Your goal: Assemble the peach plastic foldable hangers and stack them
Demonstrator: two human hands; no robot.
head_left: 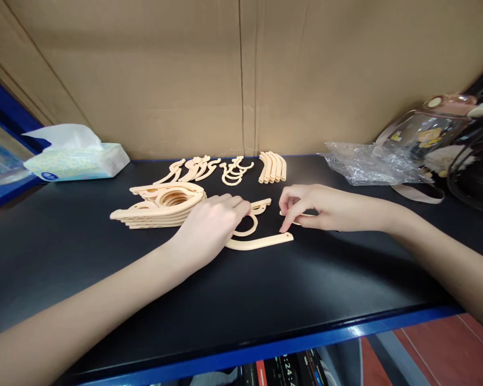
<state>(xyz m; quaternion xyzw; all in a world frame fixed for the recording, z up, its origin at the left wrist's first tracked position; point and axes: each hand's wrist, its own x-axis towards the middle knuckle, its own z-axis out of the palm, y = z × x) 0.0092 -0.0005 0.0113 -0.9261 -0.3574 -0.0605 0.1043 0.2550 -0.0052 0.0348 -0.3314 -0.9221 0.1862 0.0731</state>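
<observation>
From my feed: left hand (213, 222) lies fingers-curled over the hook piece (247, 228), pinning it to the black tabletop (265, 300), while right hand (306, 206) pinches a small peg (301, 216) just above the end of the curved arm piece (261, 242). I'd judge this mid-assembly of one folding hanger; next move needs hole alignment. Finished stack (161, 206) sits left, loose hooks (209, 169) and arms (272, 167) behind, tissue box (78, 161) far left, plastic bag (362, 163) right, cardboard wall (241, 75) at back.
</observation>
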